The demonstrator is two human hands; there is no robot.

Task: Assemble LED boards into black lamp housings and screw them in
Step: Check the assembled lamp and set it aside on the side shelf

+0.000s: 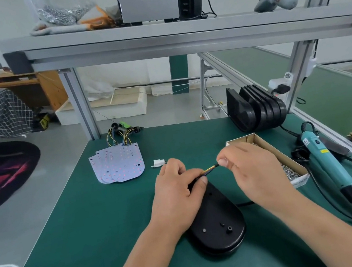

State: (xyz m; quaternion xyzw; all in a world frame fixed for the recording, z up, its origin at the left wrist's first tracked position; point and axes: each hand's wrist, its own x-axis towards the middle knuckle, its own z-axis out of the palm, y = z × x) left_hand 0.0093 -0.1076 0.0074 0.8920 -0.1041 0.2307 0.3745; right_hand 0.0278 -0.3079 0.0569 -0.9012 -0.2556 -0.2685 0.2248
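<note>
LED boards lie behind-left of housing; apparent screw box right

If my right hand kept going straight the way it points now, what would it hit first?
Probably the left hand: the right hand pinches the wire bundle, and the left hand grips those wires just ahead, above the black lamp housing.

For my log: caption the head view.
Left hand and right hand pinch a wire bundle by a black housing.
</note>
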